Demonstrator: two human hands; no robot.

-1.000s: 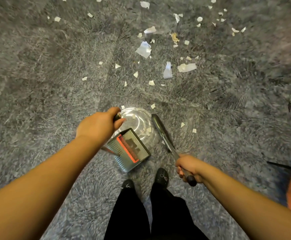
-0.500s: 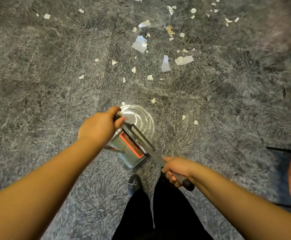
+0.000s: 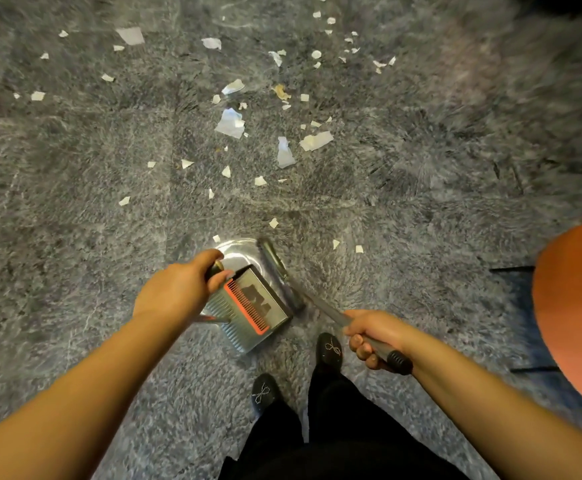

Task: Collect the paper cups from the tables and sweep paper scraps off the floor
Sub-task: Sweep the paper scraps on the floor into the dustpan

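Two hands at work in the head view, both busy. Left hand (image 3: 178,289) is wrapped round the dark top end of the dustpan handle (image 3: 214,269), fingers curled over it, thumb tip showing on the near side. Below that grip sits the dustpan (image 3: 248,313), grey, with an orange comb strip running along its rim; it sits on the carpet just in front of the person's feet. Right hand (image 3: 374,337) grips the broom handle (image 3: 320,308) near its black ribbed end cap, fingers curled under the shaft. That shaft slants away to the far left, down to the broom head (image 3: 277,271), which lies right along the right edge of the dustpan, touching or just beside it; blur makes it hard to say which.

Paper scraps (image 3: 230,122) are scattered across the grey carpet (image 3: 74,202) beyond the pan, with the thickest cluster in the far middle, bigger torn pieces among small flecks. A few small bits lie near the broom head, to its right. Two black shoes (image 3: 329,348) with little bow trims stand at the near centre, the right one further forward. An orange rounded shape (image 3: 577,306) fills the right edge, too blurred to identify.
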